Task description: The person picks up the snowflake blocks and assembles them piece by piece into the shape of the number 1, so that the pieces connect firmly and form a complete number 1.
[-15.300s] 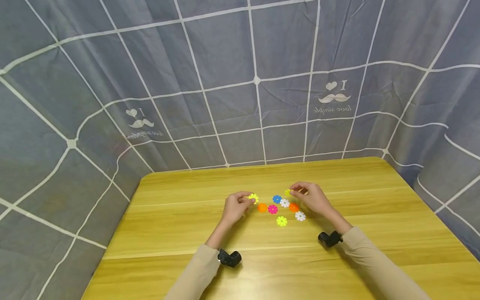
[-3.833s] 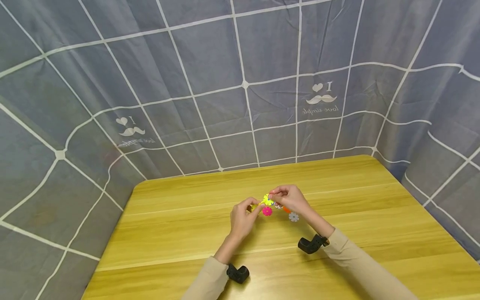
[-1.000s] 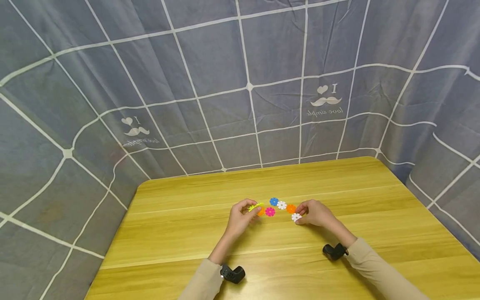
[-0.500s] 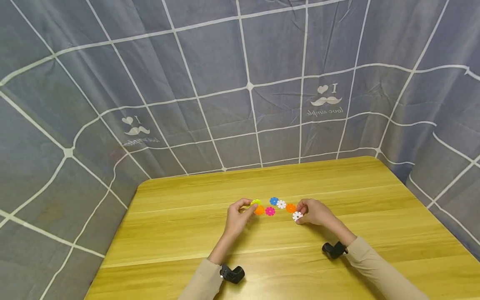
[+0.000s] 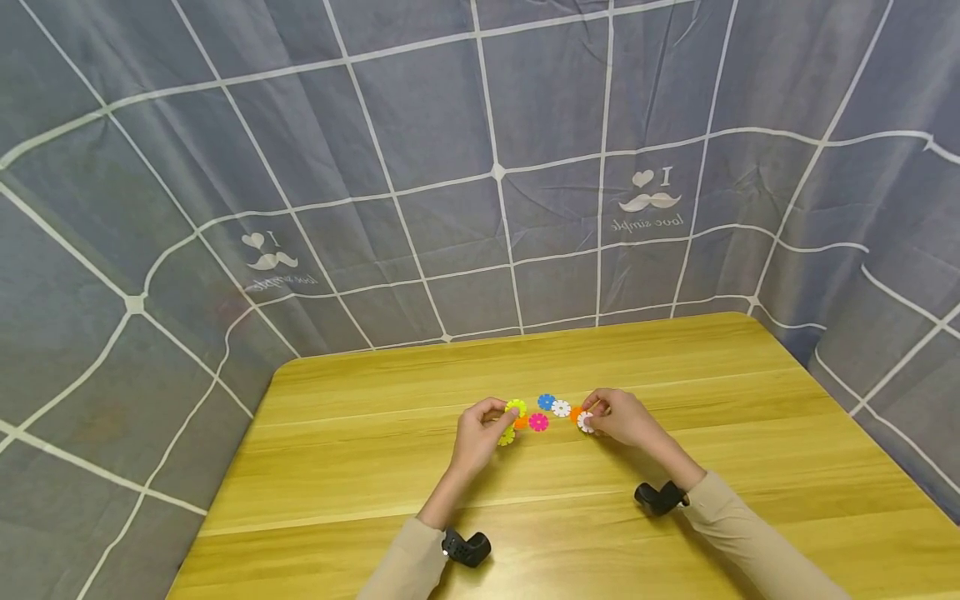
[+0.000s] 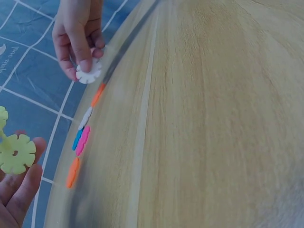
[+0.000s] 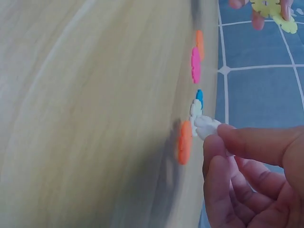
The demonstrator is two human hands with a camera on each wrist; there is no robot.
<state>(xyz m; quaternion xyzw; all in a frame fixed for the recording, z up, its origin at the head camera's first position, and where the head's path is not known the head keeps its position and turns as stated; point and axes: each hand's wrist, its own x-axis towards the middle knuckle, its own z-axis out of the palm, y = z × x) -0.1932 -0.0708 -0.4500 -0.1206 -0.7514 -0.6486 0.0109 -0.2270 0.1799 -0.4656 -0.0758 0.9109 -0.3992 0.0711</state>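
Note:
My left hand [image 5: 477,437] pinches yellow notched plastic building discs [image 6: 17,154] between thumb and fingers, raised over the table. At least two of these discs look joined at an angle; fingers hide part of them. My right hand [image 5: 624,418] pinches one white notched disc [image 6: 88,72] by its edge, held above the table near an orange disc [image 7: 185,142]. Between the hands lie a pink disc [image 5: 538,422], a blue disc [image 5: 546,402] and another white disc [image 5: 561,408]. A second orange disc [image 6: 73,172] lies beside my left hand.
The wood-grain table [image 5: 360,467] carries the loose discs near its middle. A grey curtain with white lines [image 5: 450,225] hangs behind and at both sides. Each wrist wears a black camera [image 5: 467,548].
The right hand has lifted the white disc off the table and moved slightly left and away. Yellow discs in the left hand have turned, showing a second one below. Earlier, yellow discs lay apart.

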